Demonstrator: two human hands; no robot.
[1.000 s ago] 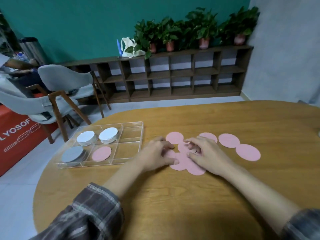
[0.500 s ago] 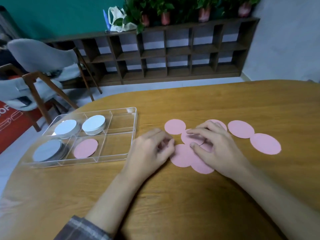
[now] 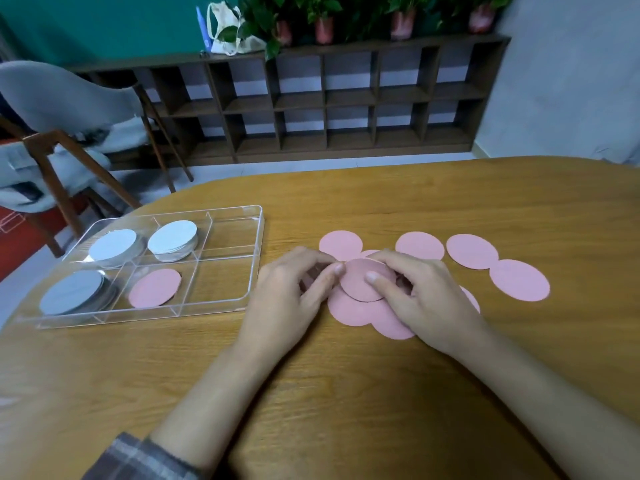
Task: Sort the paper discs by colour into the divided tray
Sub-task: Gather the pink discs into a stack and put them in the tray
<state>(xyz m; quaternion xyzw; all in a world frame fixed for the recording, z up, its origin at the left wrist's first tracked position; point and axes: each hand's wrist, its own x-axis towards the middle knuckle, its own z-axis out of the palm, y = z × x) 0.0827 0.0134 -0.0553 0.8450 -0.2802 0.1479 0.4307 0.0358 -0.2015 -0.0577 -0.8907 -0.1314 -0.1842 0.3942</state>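
Note:
Several pink paper discs lie on the wooden table (image 3: pixel 346 393), some overlapping in a cluster under my hands. My left hand (image 3: pixel 294 292) and my right hand (image 3: pixel 422 299) both pinch one pink disc (image 3: pixel 360 280), raised a little above the cluster, thumbs on its top. More pink discs (image 3: pixel 519 280) lie apart to the right. The clear divided tray (image 3: pixel 254 244) sits to the left. It holds two stacks of pale discs (image 3: pixel 173 235) in the far compartments, a grey stack (image 3: pixel 71 292) at near left, and one pink disc (image 3: pixel 155 287) in the near middle compartment.
The tray's right-hand compartments hold nothing. Beyond the table's far edge are a grey chair (image 3: pixel 69 98) with wooden legs at the left and a low dark shelf unit (image 3: pixel 346 98) with potted plants on top.
Both hands have closed in on one pink disc and lifted it off the cluster. The camera tilted down and closer, so the tray and discs appear larger.

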